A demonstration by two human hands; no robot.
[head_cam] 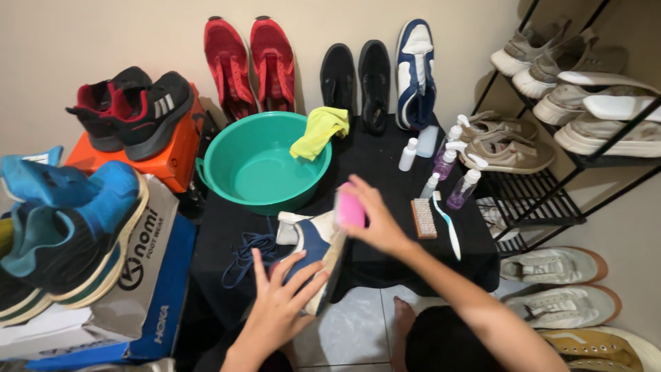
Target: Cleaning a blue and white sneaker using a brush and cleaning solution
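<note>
The left hand [279, 300] is clamped on a navy-and-white leather sneaker [311, 251] over the black table [385, 172]. Just above it, the right hand [372, 217] presses a gripped pink sponge [350, 207] against the sneaker.

The left hand [275, 303] covers the middle of the navy and white shoe [313, 244], so its side and heel part cannot be seen. The right hand [375, 220] closes around a pink object [350, 207]; it is blurred, and I cannot tell if it is a sponge or a brush. Where this object meets the shoe is also not clear. Both forearms are cut off by the lower edge. Under the left hand, the blue laces [244, 251] disappear partly behind the shoe. Far left of the left hand, the blue and black shoe [69, 234] is cut by the edge. Right of the right hand, the small bottles [454, 172] are too small to read.
</note>
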